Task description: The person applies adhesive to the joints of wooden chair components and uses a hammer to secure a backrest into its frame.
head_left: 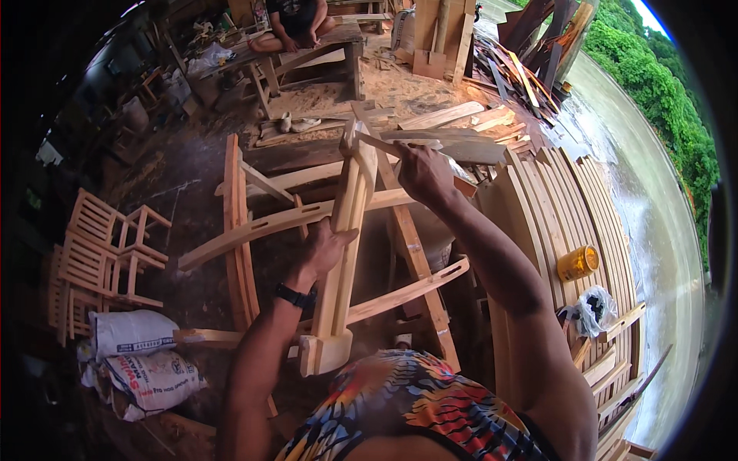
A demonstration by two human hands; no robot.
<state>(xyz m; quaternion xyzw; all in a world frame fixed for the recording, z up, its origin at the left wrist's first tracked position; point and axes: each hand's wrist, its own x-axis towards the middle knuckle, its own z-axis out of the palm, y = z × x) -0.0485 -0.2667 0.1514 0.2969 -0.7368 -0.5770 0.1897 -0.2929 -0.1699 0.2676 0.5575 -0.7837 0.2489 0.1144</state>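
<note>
Wooden frame [346, 230]: left hand [323, 250] bracing, right hand [423, 173] gripping top.

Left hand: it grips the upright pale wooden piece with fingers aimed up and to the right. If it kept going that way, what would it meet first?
Probably the curved cross rail just above the left hand on the upright wooden piece. Past that comes the right hand, though depth is hard to judge in this fisheye view.

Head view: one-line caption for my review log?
Left hand steadies an upright wooden chair frame while right hand grips its top, beside stacked curved slats.
</note>
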